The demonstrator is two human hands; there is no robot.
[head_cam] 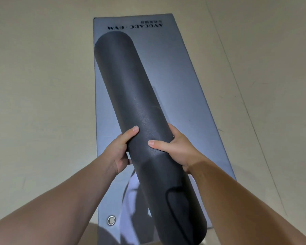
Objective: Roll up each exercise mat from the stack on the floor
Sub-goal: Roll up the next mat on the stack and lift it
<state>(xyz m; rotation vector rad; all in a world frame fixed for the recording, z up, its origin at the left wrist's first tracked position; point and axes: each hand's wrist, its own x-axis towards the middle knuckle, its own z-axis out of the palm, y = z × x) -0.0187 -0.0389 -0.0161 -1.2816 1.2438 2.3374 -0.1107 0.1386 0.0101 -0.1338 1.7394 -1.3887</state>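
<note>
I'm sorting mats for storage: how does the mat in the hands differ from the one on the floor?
The held mat is rolled into a tube; the floor mat lies flat. The held mat looks charcoal; the floor mat is lighter grey-blue with printed lettering. The left hand and right hand grip the held mat; neither touches the floor mat. Both are long mats.

You can read "AVOCADO · GYM" in dark letters at the far end of the flat grey mat, upside down from where you stand. The line of characters just beyond it is too small to make out.
</note>
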